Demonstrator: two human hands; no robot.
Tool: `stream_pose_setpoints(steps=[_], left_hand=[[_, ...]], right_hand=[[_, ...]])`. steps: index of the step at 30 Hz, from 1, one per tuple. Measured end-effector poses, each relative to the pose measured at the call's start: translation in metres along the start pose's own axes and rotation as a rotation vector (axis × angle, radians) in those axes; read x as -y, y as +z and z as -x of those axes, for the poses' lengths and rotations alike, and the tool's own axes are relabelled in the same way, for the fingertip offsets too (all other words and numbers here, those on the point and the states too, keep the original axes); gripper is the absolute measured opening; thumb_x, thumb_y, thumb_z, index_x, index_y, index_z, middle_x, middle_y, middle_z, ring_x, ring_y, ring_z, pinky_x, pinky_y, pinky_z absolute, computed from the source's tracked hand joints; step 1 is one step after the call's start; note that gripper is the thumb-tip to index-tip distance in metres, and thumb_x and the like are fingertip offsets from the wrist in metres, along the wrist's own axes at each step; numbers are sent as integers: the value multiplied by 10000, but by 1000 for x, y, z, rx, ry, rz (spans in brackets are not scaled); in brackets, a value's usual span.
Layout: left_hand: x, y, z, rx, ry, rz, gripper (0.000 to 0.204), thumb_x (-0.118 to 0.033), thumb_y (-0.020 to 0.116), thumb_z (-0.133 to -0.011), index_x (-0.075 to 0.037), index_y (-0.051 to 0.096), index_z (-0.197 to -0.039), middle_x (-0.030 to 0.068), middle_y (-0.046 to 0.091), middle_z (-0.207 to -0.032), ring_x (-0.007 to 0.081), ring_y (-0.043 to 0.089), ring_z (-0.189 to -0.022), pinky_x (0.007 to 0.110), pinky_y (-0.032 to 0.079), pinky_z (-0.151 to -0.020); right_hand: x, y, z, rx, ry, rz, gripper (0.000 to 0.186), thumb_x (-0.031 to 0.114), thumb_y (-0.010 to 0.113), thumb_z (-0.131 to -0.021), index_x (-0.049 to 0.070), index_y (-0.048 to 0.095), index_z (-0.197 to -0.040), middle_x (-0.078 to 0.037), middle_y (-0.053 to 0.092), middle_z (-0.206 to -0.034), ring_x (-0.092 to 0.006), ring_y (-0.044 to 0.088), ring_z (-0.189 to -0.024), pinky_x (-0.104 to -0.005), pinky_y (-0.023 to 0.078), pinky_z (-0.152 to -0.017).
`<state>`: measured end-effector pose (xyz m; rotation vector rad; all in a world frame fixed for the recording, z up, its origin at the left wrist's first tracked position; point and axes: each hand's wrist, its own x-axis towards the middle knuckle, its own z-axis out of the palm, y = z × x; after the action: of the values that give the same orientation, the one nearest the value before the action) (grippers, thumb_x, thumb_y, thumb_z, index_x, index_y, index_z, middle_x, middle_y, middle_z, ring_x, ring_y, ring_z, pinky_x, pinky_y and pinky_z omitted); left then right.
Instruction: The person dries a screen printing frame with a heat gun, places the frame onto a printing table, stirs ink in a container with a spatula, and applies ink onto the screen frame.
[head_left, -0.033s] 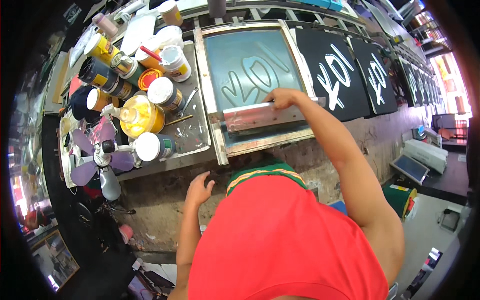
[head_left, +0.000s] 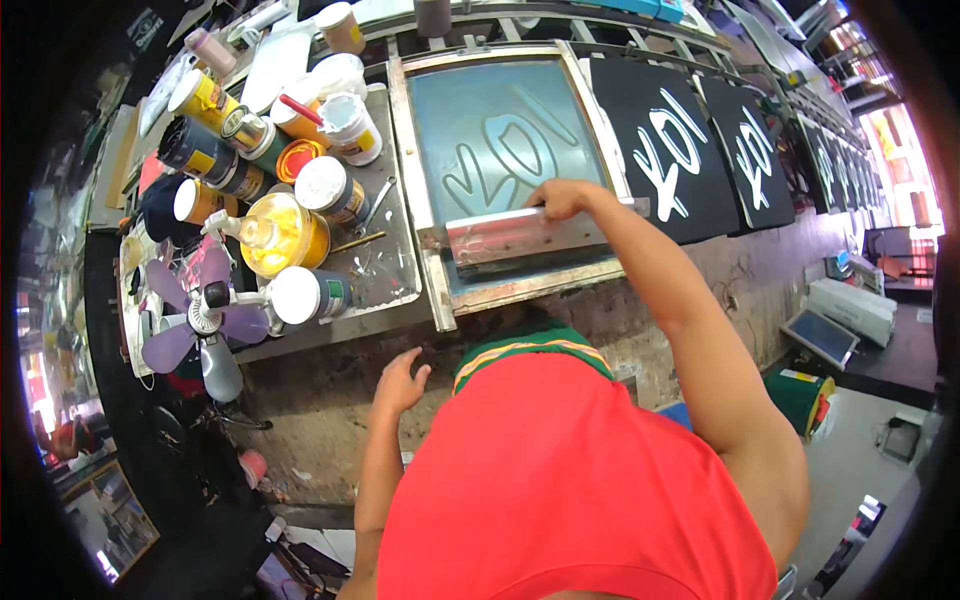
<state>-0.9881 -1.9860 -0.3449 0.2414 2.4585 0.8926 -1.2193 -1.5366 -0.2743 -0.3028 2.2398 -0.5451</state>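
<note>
My right hand [head_left: 565, 200] grips a long metal squeegee [head_left: 500, 240] lying across the lower part of a framed screen [head_left: 485, 105], whose blue-grey mesh carries an outlined lettering design. My left hand [head_left: 402, 383] hangs open below the screen's lower left corner, fingers loosely curved and apart, touching nothing visible. Directly right of the screen, two black printed panels [head_left: 625, 100] bear white lettering.
At left, a grey tray [head_left: 395, 285] holds several paint tubs [head_left: 322, 185], cans and a spatula, with a purple-bladed fan [head_left: 175, 350] beside it. More black panels [head_left: 820, 160] line the rail at right. Boxes [head_left: 845, 310] sit on a lower surface at right.
My left hand has shifted very slightly downward and to the right. My right hand and the squeegee look unchanged.
</note>
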Motion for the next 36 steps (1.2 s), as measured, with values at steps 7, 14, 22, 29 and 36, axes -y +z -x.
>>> stream_pose_setpoints(steps=[7,14,22,29,36], left_hand=[[-3,23,6,152,-162,19,521,-304,703,-915,-26,637,-1351,212,665,-1334,390,610,-1270,440,477,-1088],[-51,38,-23,488,-243,-143,389,-350,729,-871,-78,745,-1149,172,756,-1125,335,708,-1115,416,549,-972],[-148,144,-88,1109,146,-408,589,-488,772,-771,-135,729,-1241,169,744,-1192,349,706,-1111,440,548,-944],[-319,262,-141,1482,265,-734,621,-485,781,-769,-125,712,-1271,170,749,-1174,323,715,-1092,439,566,-900],[-469,352,-201,1546,363,-908,655,-481,790,-766,-115,695,-1301,171,754,-1156,296,724,-1073,438,584,-856]], right_hand=[[-32,53,7,-702,-208,-83,448,158,641,-826,128,720,-1266,-216,710,-1213,-399,686,-1061,-427,542,-920],[-121,205,198,-812,92,-370,307,283,603,-970,-12,661,-911,-266,684,-895,-473,658,-865,-517,512,-739],[-197,473,433,75,515,-872,527,431,823,-726,52,770,-1089,-170,770,-1056,-315,736,-925,-440,566,-823],[-192,593,557,-245,911,-1279,540,420,814,-743,32,749,-1113,-187,763,-1071,-320,734,-941,-438,565,-833],[-231,602,592,-473,1072,-1549,554,410,804,-761,12,728,-1138,-204,756,-1085,-324,733,-958,-435,564,-844]])
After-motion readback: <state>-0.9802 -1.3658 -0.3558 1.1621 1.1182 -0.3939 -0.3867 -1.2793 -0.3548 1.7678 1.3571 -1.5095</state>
